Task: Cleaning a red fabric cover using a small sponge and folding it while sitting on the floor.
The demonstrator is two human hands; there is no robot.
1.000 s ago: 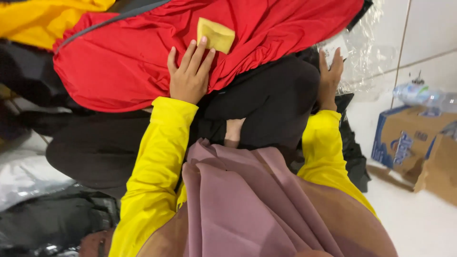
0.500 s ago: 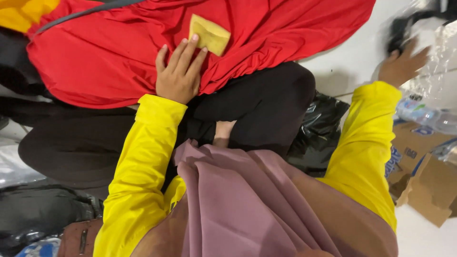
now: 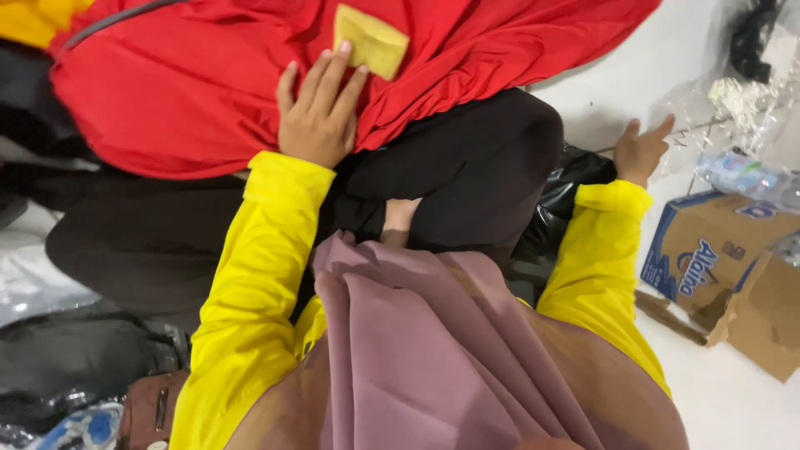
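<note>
Left hand [image 3: 319, 112] lies flat, fingers spread, on the red cloth [image 3: 192, 92] draped over the lap, fingertips just beside its yellow patch [image 3: 371, 40]. Right hand [image 3: 642, 150] open, holding nothing, near clear plastic wrap [image 3: 733, 100] on the floor [image 3: 600, 92]

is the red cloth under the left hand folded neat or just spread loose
Spread loose. The red cloth lies rumpled with uneven creases and no squared edges, draped over the dark-clad lap; the left hand lies flat on it beside a yellow patch.

Blue-and-brown cardboard box [image 3: 717, 250] at right; yellow label [image 3: 371, 40] on red cloth [image 3: 192, 92]
</note>
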